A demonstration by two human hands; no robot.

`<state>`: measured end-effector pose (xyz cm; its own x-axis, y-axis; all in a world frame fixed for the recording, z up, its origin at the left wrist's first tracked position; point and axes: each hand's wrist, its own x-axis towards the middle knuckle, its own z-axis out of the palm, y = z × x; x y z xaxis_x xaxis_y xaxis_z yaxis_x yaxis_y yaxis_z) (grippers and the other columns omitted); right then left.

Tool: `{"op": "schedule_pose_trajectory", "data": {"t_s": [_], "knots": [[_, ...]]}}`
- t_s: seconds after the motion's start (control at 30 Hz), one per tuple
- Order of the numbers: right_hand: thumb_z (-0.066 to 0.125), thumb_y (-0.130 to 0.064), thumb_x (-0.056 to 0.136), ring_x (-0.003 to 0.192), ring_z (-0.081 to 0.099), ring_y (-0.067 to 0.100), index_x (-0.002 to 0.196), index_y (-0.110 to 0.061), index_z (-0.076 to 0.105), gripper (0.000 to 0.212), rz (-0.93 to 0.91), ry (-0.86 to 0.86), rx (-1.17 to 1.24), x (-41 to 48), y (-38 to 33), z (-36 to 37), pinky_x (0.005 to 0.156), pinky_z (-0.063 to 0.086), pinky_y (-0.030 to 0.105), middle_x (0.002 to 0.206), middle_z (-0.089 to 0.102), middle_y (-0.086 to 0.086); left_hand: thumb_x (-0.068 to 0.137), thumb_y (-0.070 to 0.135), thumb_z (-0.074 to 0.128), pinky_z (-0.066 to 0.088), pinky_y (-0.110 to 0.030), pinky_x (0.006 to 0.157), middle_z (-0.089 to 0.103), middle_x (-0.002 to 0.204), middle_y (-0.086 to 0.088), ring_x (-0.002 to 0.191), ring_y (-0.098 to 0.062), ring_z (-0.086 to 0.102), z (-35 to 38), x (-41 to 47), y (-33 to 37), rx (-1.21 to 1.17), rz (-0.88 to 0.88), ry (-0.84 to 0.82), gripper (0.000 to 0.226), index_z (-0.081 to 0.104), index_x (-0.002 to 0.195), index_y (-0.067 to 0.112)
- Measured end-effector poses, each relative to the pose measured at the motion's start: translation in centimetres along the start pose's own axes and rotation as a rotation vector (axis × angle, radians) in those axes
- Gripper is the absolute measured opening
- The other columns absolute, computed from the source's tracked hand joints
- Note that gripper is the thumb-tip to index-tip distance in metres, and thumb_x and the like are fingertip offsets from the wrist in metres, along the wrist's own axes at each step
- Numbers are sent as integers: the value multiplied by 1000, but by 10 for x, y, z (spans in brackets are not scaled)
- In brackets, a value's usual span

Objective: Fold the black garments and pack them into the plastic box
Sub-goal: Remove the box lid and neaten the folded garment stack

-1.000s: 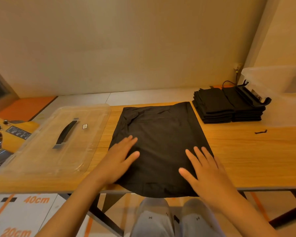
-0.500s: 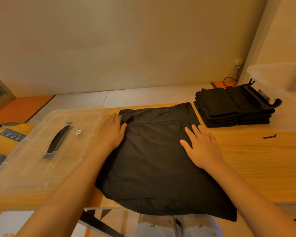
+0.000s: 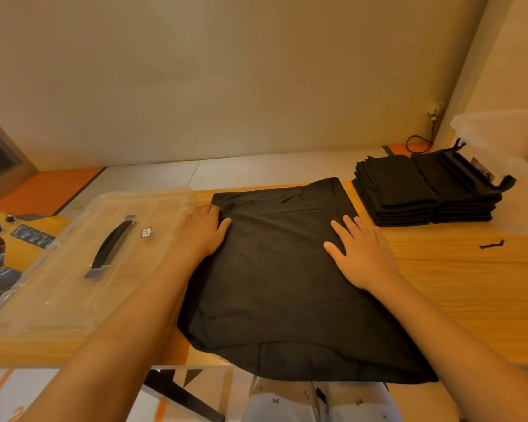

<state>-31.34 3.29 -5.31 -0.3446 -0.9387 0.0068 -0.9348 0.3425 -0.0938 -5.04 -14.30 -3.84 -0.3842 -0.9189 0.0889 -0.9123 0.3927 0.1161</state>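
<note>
From my head view, folding looks well along: two stacks of folded black garments (image 3: 409, 193) sit far right on the wooden surface (image 3: 470, 284), beside the clear plastic box (image 3: 500, 129), not yet packed. A clear plastic lid with a black handle (image 3: 52, 284) lies at my left. One wide black garment (image 3: 281, 284) lies spread before me, awaiting its fold. My left hand (image 3: 205, 233) rests flat on its far left corner and my right hand (image 3: 360, 254) lies flat, fingers spread, on its right edge; neither grips

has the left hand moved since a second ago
Yes. The left hand slid away from the person along the black garment, to the far corner of the clear lid.
</note>
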Motion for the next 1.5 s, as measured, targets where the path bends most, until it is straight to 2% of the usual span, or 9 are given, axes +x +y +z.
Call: {"op": "schedule_pose_trajectory", "data": {"t_s": [0.23, 0.37, 0.57, 0.67, 0.8, 1.0, 1.13, 1.27, 1.5], "knots": [[27, -52, 100, 148, -8, 18, 153, -27, 12, 61, -43, 62, 92, -8, 4, -17, 119, 0, 44, 162, 3, -1, 102, 36, 40, 17, -34, 116, 23, 158, -5, 145, -23, 21, -26, -45, 6, -246, 38, 78, 56, 25, 151, 14], [36, -49, 97, 148, -8, 15, 152, -30, 17, 61, -26, 204, 233, -55, 21, -38, 118, -2, 43, 161, 6, -4, 97, 42, 44, 17, -23, 110, 24, 152, 16, 139, -3, 22, -45, -152, 11, -457, 151, 110, 57, 26, 149, 30], [32, -63, 91, 143, -9, -3, 147, -40, 25, 62, -191, 35, 344, -145, 13, -23, 117, -10, 29, 159, 8, -16, 83, 55, 45, 25, -28, 114, 17, 147, 25, 138, 0, 20, -14, -238, -10, -510, 67, -27, 63, 21, 141, 43], [14, -79, 81, 143, -9, -1, 148, -38, 23, 78, -230, 58, 243, -157, 5, -11, 116, -11, 28, 158, 6, -15, 86, 47, 56, 28, -34, 113, 24, 151, 17, 139, -6, 24, -8, -244, -12, -507, 29, 62, 64, 31, 144, 35], [33, -63, 85, 146, 14, 11, 145, -28, 38, 69, -59, 158, 330, -167, 10, -13, 118, 12, 35, 156, 26, -6, 91, 48, 50, 39, -43, 104, 49, 136, -7, 126, -26, 43, -2, -241, -7, -415, -233, 140, 55, 46, 135, 14], [38, -56, 84, 128, 45, 24, 129, -15, 56, 63, 144, 236, 519, -175, 19, -7, 105, 37, 42, 134, 54, 6, 92, 35, 58, 34, -43, 100, 55, 119, -4, 119, -26, 42, -3, -226, 27, -386, -441, 317, 25, 60, 104, 14], [61, -38, 89, 131, 41, 26, 129, -15, 57, 47, 175, 233, 429, -176, 18, -1, 107, 34, 44, 138, 50, 7, 90, 27, 62, 49, -42, 83, 61, 89, -4, 94, -27, 56, -11, -223, 21, -818, -441, 297, 17, 60, 87, 10], [65, -37, 87, 132, 40, 26, 129, -16, 57, 47, 187, 244, 410, -174, 20, 2, 107, 34, 46, 139, 50, 7, 91, 18, 62, 41, -33, 64, 45, 67, -8, 66, -18, 46, -28, -223, 19, -1073, -432, 261, 23, 47, 76, 9], [63, -37, 88, 135, 38, 24, 132, -19, 55, 48, 186, 206, 408, -175, 23, 1, 108, 32, 44, 142, 47, 5, 89, 18, 65, 49, -33, 66, 62, 82, -9, 84, -22, 61, -39, -233, 9, -1200, -546, 113, 26, 48, 108, 15]]}}
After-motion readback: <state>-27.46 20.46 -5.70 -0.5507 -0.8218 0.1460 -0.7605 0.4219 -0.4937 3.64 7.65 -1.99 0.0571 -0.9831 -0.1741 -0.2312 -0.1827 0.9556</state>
